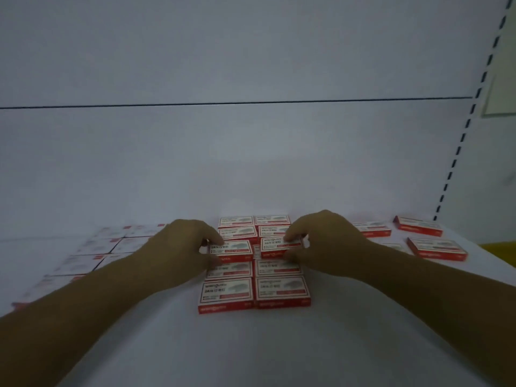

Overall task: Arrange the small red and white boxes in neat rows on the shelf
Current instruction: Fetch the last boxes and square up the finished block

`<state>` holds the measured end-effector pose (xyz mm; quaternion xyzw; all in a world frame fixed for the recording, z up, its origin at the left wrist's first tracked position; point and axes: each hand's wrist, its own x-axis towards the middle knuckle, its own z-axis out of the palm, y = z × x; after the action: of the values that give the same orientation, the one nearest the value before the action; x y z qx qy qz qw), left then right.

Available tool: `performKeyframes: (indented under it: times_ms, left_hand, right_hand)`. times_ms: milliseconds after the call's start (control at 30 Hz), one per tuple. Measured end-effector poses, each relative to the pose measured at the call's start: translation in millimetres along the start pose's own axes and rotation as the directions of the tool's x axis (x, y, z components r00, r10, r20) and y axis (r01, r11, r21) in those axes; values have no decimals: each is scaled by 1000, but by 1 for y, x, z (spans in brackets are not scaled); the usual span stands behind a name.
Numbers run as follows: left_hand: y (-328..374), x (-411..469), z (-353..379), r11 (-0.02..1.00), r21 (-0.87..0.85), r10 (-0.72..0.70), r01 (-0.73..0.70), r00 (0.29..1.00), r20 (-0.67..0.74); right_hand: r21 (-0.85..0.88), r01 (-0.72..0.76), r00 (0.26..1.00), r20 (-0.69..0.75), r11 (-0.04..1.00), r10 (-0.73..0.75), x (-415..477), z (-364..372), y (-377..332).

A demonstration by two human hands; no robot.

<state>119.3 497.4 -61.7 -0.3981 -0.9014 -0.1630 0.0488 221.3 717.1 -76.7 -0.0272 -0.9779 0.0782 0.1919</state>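
Nearest the camera, two bare forearms reach in from 7 and 5 o'clock across the flat white shelf (251, 353). At the centre of the shelf stands a block of small red-and-white cardboard boxes with printed white tops, set in two columns side by side; the front pair of boxes (254, 296) lies flat and touching at 6 o'clock of the block. Just behind them, the left hand (181, 247) pinches the left raised box (231, 250) between thumb and curled fingers, and this box sits higher than the row in front, apparently on top of another. The right hand (324, 241) grips the right raised box (280, 244) the same way, fingers partly closed over its right end. The two held boxes sit just beside each other, with a narrow gap between. Farther back, the rear rows of boxes (252, 226) close the block at 12 o'clock. At 9 o'clock a blurred, pale spread of flat boxes (106, 247) covers the shelf; at 3 o'clock several loose red-and-white boxes (435, 248) lie apart. Behind all stands the white back panel (251, 149).
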Motion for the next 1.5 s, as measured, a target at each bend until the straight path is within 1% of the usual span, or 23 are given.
performKeyframes:
  times_ms: [100,200,233,300,367,433,500,533,600,700,800,900,1000,1067,1133,1200,1267,1367,1433,1500]
  left_hand:
    - [-2,6,7,999,47,7,-6,1000,-17]
    - [3,15,4,994,96,66,-58,994,-83]
    - [12,20,3,991,96,102,-93,990,-101]
    - [40,29,8,979,81,197,-189,975,-104]
    - [79,38,22,947,30,321,-320,945,-65]
    - [119,47,43,907,-17,422,-421,907,18]
    - [148,60,65,894,-16,447,-448,890,94]
    - [159,67,74,891,9,450,-454,885,120]
    - [173,80,88,885,65,446,-460,880,162]
    - [180,95,99,907,54,397,-417,892,216]
    - [181,102,104,918,48,377,-393,904,201]
    - [184,101,106,915,69,379,-398,905,193]
    - [183,96,90,905,54,406,-421,896,179]
    - [167,88,63,915,29,399,-403,912,96]
    - [133,73,30,930,11,367,-367,930,12]
    - [88,48,-1,953,-26,302,-303,953,-26]
    - [47,21,-20,972,-93,215,-217,976,-23]
    - [12,-8,-22,990,-89,114,-114,994,-5]
    - [5,-17,-10,993,-79,92,-90,995,31]
    - [3,-19,3,991,-57,126,-124,991,34]
  right_hand:
    - [-13,35,999,3,999,-35,6,9,-6]
    - [49,8,1000,28,999,-10,-7,-4,12]
    - [66,-36,999,12,997,35,-14,-14,27]
    - [108,-191,979,-58,976,198,-33,-39,68]
    - [134,-383,909,-121,914,398,-58,-62,111]
    - [155,-542,813,-151,826,562,-83,-72,145]
    - [251,-613,744,-134,749,654,-101,-72,165]
    - [294,-618,737,-106,729,668,-107,-69,170]
    - [313,-600,767,-34,736,640,-112,-64,174]
    - [165,-559,825,16,812,565,-112,-55,176]
    - [67,-563,826,36,823,562,-109,-51,178]
    - [71,-570,821,28,819,570,-110,-53,177]
    - [101,-530,847,31,842,530,-106,-53,163]
    - [119,-471,880,-11,874,476,-98,-55,146]
    - [129,-383,917,-64,915,393,-83,-60,123]
    - [125,-267,960,-54,956,275,-67,-62,89]
    - [110,-139,990,-5,984,140,-52,-57,53]
    - [119,20,998,54,993,-26,-34,-36,10]
    - [117,42,996,75,992,-51,-28,-22,-2]
    - [139,32,993,111,990,-47,-25,-12,-4]
